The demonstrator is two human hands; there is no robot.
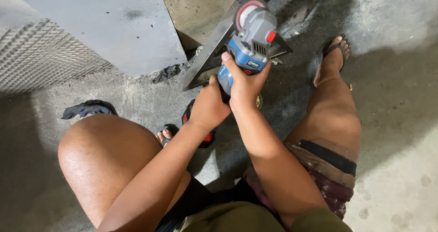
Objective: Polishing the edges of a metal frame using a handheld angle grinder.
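Note:
Both of my hands grip a cordless angle grinder (pixel 253 33) with a blue and grey body. My right hand (pixel 245 82) wraps the blue body just behind the grey head. My left hand (pixel 209 105) clasps the rear of the handle, where a red and black battery (pixel 201 131) pokes out below. The grinder's round disc (pixel 246 9) rests against a metal angle frame (pixel 214 52) standing on the concrete floor. I am squatting, with my knees on either side of my arms.
A large grey metal sheet (pixel 105 22) and a panel of expanded mesh (pixel 41 54) lie at the upper left. Dark rags (pixel 89 108) lie on the floor near my left knee. My feet wear sandals, the right foot (pixel 335 54) near the frame.

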